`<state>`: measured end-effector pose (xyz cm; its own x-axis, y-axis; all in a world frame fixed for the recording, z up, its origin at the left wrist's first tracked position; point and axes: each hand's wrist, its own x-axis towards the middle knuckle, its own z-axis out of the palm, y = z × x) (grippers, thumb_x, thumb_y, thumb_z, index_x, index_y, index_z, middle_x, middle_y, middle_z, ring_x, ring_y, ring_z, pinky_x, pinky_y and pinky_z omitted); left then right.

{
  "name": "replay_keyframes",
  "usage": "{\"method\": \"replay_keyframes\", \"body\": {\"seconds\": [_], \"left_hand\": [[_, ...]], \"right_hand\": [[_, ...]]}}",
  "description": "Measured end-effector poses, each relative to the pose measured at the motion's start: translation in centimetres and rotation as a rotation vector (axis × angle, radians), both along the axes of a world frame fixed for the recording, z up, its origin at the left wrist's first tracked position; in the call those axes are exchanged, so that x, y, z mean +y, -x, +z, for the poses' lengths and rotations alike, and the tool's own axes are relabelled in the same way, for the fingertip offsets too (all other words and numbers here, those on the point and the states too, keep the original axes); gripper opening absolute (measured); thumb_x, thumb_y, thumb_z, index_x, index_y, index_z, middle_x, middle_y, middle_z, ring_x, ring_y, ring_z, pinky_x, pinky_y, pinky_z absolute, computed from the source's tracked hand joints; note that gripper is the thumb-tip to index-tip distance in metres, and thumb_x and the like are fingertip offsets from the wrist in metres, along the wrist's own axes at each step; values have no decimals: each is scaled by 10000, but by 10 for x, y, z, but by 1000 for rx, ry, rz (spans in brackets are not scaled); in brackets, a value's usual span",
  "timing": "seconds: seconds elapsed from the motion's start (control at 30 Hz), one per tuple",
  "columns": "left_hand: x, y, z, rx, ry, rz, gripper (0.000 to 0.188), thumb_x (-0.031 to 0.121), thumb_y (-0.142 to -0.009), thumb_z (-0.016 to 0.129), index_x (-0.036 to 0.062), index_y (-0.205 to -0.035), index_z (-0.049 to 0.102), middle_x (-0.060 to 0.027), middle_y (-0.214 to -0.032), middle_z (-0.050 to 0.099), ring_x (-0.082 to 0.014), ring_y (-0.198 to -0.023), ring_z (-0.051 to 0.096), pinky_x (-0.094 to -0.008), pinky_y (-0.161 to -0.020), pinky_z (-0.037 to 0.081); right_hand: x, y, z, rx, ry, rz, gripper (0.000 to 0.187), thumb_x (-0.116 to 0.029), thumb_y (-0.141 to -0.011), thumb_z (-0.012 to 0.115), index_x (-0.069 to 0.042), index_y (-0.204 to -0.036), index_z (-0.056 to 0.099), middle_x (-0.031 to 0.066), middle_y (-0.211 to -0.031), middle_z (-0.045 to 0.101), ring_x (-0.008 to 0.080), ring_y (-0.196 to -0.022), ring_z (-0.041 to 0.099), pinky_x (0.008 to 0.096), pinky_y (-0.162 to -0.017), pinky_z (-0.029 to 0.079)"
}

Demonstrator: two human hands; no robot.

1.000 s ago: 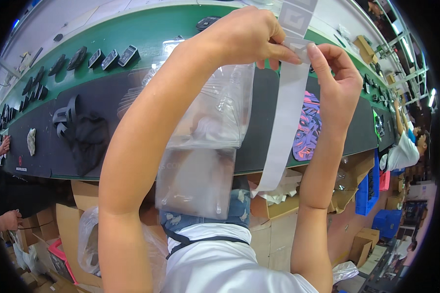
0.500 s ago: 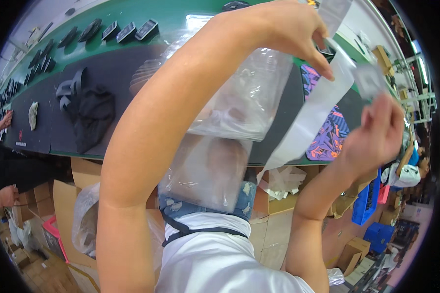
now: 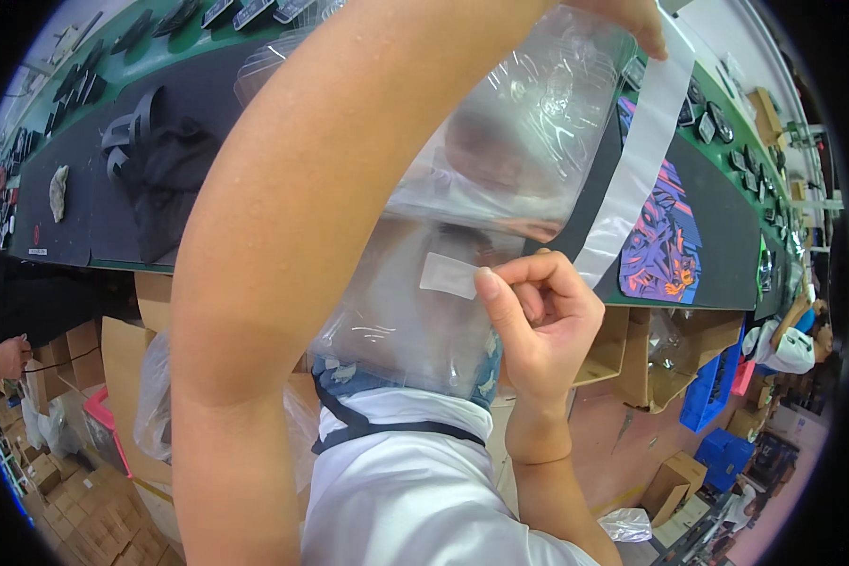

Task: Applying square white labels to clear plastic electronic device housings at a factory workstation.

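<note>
Your right hand point(image 3: 547, 325) has thumb and forefinger pinching one end of a small white label point(image 3: 448, 275); other fingers curl in. Grip sits right at the label's edge, probably so most of its face stays untouched. Label is over the lower clear plastic bag point(image 3: 387, 311), near its top; can't tell if it touches or hovers.

That bag juts past the edge of the surface point(image 3: 726, 241) over your lap, which likely keeps its face turned to you and in easy reach. The clear plastic bag stack point(image 3: 538, 113) lies just beyond, on the surface, probably parked there for quick supply.

Your left hand point(image 3: 637, 21) is cut off by the top edge, fingers at the upper part of the pale label strip point(image 3: 643, 156). Can't tell if they pinch it or just rest on it. Strip hangs toward you, right of the stack, past the purple-and-orange patterned panel point(image 3: 665, 245); held off to that side, it seems to clear the bags. Black cloth point(image 3: 165, 203) sits left, well apart from both hands.
</note>
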<state>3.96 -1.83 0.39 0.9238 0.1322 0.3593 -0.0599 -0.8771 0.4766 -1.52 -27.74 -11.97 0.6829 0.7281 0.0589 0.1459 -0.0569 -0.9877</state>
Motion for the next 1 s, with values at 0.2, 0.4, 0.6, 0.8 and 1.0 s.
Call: {"method": "replay_keyframes", "body": {"seconds": [0.2,0.4,0.6,0.8,1.0], "left_hand": [[4,-4,4,80,-60,47,492,363,-800,748,-42,-1079,744,-259,-1106,724,-388,-1040,693,-428,-908,543],[-6,-4,5,23,-72,100,522,380,-814,739,-43,-1121,733,-245,-1152,717,-385,-1068,687,-426,-925,541],[-19,4,14,121,23,194,524,382,-827,726,-38,-1140,730,-247,-1170,713,-378,-1085,685,-427,-940,538],[-21,11,16,140,67,188,513,373,-835,713,-43,-1135,730,-253,-1177,710,-374,-1088,686,-425,-947,534],[-18,15,14,119,89,103,504,349,-836,711,-57,-1133,724,-257,-1180,707,-384,-1093,681,-424,-950,532]], "right_hand": [[12,5,-7,-56,2,-25,154,-55,-807,835,-5,-803,689,-91,-603,428,1,-553,303,198,-512,201],[12,6,-7,-23,22,-36,140,-51,-815,826,-1,-810,696,-88,-610,442,4,-562,302,197,-517,210],[17,10,-16,-117,42,-68,138,-47,-826,815,10,-817,690,-84,-621,459,7,-565,308,200,-512,225],[20,14,-24,-336,126,-144,113,-8,-811,799,-7,-849,693,-31,-610,494,30,-545,365,195,-493,267],[13,11,-20,-866,97,44,267,-20,-764,814,10,-1013,722,36,-873,612,143,-753,522,286,-685,417]]}}
